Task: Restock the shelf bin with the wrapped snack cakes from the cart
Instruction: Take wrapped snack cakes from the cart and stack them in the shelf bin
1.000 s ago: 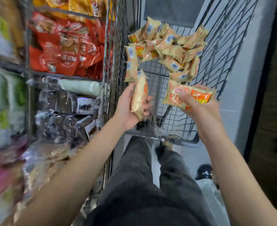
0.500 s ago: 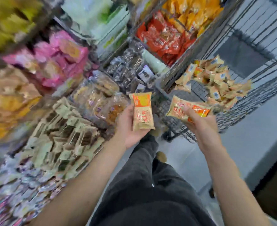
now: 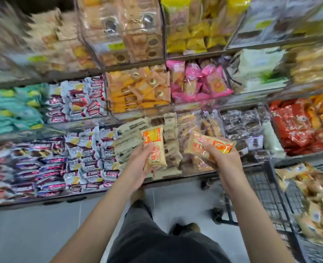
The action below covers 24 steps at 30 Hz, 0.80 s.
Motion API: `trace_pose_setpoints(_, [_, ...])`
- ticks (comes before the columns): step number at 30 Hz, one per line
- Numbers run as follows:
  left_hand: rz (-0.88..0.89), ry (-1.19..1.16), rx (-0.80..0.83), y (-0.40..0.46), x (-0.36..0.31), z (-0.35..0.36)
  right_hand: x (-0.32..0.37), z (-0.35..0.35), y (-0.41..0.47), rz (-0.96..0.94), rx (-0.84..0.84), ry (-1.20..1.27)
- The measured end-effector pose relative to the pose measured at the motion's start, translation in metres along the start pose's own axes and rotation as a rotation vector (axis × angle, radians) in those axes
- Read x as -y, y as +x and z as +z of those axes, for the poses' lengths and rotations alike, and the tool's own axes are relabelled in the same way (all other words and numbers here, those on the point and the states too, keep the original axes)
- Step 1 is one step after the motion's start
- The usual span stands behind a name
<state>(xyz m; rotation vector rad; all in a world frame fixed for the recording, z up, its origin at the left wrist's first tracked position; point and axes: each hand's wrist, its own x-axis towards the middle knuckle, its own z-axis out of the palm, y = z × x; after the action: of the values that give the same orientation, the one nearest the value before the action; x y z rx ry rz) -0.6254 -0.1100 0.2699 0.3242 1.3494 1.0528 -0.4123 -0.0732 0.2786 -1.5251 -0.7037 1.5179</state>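
Head view, read left to right. At far left the shelving (image 3: 48, 78) carries teal packets (image 3: 10, 109) on the middle tier, blurred by camera motion. Next along, silver and maroon wrapped bars (image 3: 80, 103) fill a middle bin, and more of the same sort (image 3: 65, 162) are stacked along the lowest tier. An orange-packet bin (image 3: 137, 90) stands above the hands, with pink packets (image 3: 196, 82) to its right.

Left hand (image 3: 139, 164): grip pinching one wrapped snack cake (image 3: 154, 147), thumb on the printed face, fingers curled behind. This cake stands roughly upright, orange panel uppermost, in front of a lower bin of beige wrapped bars (image 3: 130, 141); it is held in the air, not resting in any bin.

Right hand (image 3: 225, 158): grip pinching a second snack cake (image 3: 208, 147), thumb across the top face. This cake lies nearly level, orange panel toward the right, held above a clear bin of tan pastries (image 3: 198, 122). Whether either cake touches the stock behind it cannot be told.

Right of the hands, dark wrapped items (image 3: 242, 126) fill one bin, and red packets (image 3: 293, 126) the next. At lower right stands the wire cart (image 3: 265, 188) on the floor (image 3: 33, 230), holding a heap of further snack cakes (image 3: 312, 202), blurred. The person's dark trousers (image 3: 156, 242) occupy the bottom centre.
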Motion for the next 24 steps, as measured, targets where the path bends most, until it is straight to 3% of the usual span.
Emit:
trace_pose_setpoints(3, [0.158, 0.006, -0.071, 0.004, -0.034, -0.058, 0.007, 0.060, 0.007, -0.008, 0.053, -0.127])
trace_pose_setpoints(11, [0.531, 0.272, -0.368, 0.039, -0.175, -0.222, 0.036, 0.246, 0.023, -0.077, 0.212, -0.127])
trace_pose_setpoints(15, [0.776, 0.470, -0.494, 0.064, -0.254, -0.263, 0.053, 0.313, 0.029, -0.127, 0.240, -0.134])
trace_pose_setpoints(19, [1.010, 0.528, -0.452, 0.090, -0.332, -0.269, 0.070, 0.354, 0.031, -0.263, 0.259, -0.095])
trace_pose_setpoints(22, [1.075, 0.843, -0.451, 0.115, -0.382, -0.262, 0.079, 0.371, 0.032, -0.306, 0.274, -0.096])
trace_pose_setpoints(24, [0.957, 1.215, -0.447, 0.137, -0.404, -0.259, 0.081, 0.377, 0.036, -0.320, 0.279, -0.106])
